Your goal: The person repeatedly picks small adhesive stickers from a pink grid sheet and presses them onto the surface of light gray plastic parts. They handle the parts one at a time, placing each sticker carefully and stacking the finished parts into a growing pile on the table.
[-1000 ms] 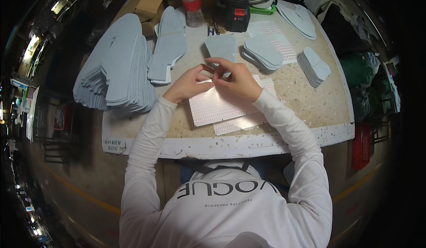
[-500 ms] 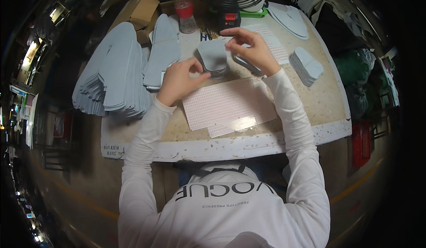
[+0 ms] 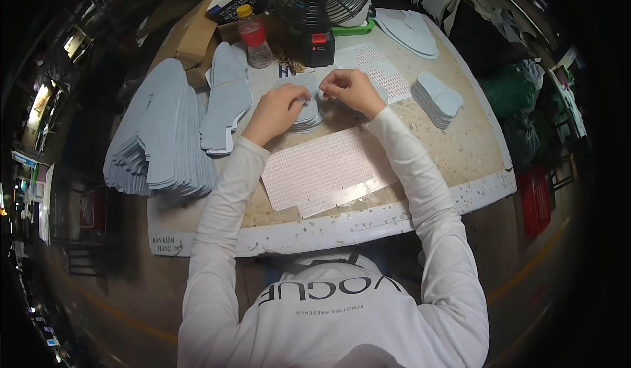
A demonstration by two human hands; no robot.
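A short stack of rounded grey-blue pieces (image 3: 306,123) sits in front of me, partly covered by my hands. Over its left side lies my left hand (image 3: 275,113), fingers bent and thumb a little apart from them, with nothing visible in its grasp. At the stack's upper right, my right hand (image 3: 355,93) has thumb and forefinger pinched together. A tiny pale bit shows at those fingertips, too small to name. Just below is a printed label sheet (image 3: 322,169), white with rows of small reddish marks, overlapping another sheet.
Tall stacks of grey-blue insole-shaped pieces (image 3: 164,128) and a banded bundle (image 3: 227,98) stand left. Behind are a bottle (image 3: 254,36), a cardboard box (image 3: 196,34) and a black fan (image 3: 315,6). A smaller stack (image 3: 437,98) is right, near more label sheets (image 3: 384,78).
My hands have come closer together over the small stack. The right fingers, spread before, are now pinched; the left fingers have moved onto the stack's edge. The view has shifted slightly.
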